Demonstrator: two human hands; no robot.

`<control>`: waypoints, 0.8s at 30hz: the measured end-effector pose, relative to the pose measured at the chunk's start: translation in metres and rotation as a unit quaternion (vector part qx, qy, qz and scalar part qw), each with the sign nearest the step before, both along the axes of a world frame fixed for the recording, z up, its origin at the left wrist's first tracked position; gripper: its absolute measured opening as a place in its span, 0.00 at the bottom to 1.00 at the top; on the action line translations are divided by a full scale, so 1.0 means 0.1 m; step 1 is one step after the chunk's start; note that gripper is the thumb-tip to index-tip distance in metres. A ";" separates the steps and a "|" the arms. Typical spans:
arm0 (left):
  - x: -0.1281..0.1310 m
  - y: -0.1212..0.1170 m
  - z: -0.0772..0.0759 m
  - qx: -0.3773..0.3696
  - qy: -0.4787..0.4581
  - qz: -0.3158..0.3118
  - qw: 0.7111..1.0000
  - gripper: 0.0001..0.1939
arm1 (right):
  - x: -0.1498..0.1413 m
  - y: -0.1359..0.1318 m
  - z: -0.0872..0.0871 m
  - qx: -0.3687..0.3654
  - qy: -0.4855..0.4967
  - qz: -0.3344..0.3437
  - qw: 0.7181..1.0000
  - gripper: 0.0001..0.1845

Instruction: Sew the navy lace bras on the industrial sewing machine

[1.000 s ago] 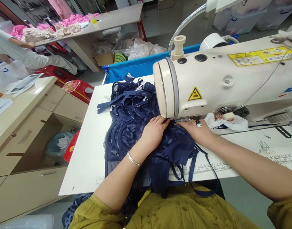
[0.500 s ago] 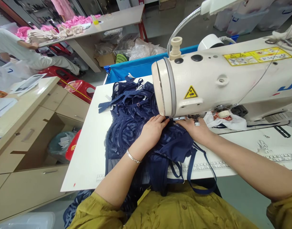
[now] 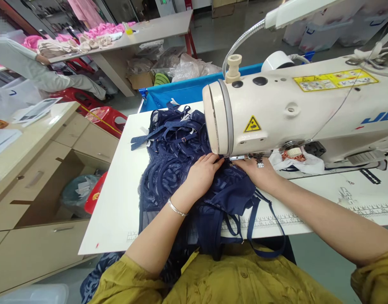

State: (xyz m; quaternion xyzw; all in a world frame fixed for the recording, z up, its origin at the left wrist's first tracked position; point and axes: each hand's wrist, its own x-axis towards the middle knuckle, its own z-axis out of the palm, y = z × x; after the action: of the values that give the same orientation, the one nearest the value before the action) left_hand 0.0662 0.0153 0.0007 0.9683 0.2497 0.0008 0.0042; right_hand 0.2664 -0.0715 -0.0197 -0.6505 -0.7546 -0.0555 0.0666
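Note:
A heap of navy lace lingerie (image 3: 168, 177) with straps and small metal rings lies on the white sewing table. My left hand (image 3: 204, 174) is closed on the navy lace garment (image 3: 233, 196) at the front of the heap, its fingertips beside the presser area. From the other side, my right hand (image 3: 259, 171) holds the same garment, its fingers partly hidden under the sewing machine head (image 3: 219, 118). A loose navy strap (image 3: 280, 228) hangs over the table's front edge. The needle and the stitched spot cannot be seen.
A printed ruler (image 3: 364, 209) runs along the front of the white table (image 3: 108, 211). Behind it hangs a blue cloth bin (image 3: 181, 88). Wooden drawers (image 3: 35, 181) stand at the left. A seated person (image 3: 54, 76) is near a table with pink cloth (image 3: 101, 29).
The view has shifted slightly, so the machine appears a little left and lower. Both hands stay by the presser area, and the garment has hardly moved.

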 end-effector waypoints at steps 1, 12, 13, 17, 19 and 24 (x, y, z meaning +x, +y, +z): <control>0.00 0.00 0.00 0.000 0.001 0.001 1.000 0.20 | 0.00 0.00 0.00 -0.002 -0.003 -0.004 1.000 0.22; 0.01 0.00 0.03 0.002 0.014 0.001 1.000 0.21 | 0.00 -0.02 -0.03 -0.002 0.046 -0.016 0.999 0.22; 0.00 0.00 0.02 0.004 0.012 0.001 1.000 0.21 | -0.01 -0.02 -0.01 -0.008 0.043 -0.015 0.999 0.21; 0.00 0.00 0.00 0.003 0.002 -0.003 1.000 0.20 | -0.01 -0.01 0.03 -0.020 0.022 -0.013 0.999 0.21; 0.00 0.00 0.01 0.001 -0.001 -0.004 1.000 0.20 | 0.00 -0.01 0.03 -0.010 0.014 -0.007 1.000 0.20; 0.00 -0.01 0.02 -0.001 0.001 0.000 1.000 0.21 | 0.01 -0.01 -0.03 0.006 0.005 -0.007 1.000 0.19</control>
State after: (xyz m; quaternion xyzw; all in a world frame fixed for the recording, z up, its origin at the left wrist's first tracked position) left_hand 0.0662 0.0144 0.0028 0.9682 0.2500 -0.0005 0.0052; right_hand 0.2672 -0.0728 -0.0229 -0.6555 -0.7494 -0.0570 0.0740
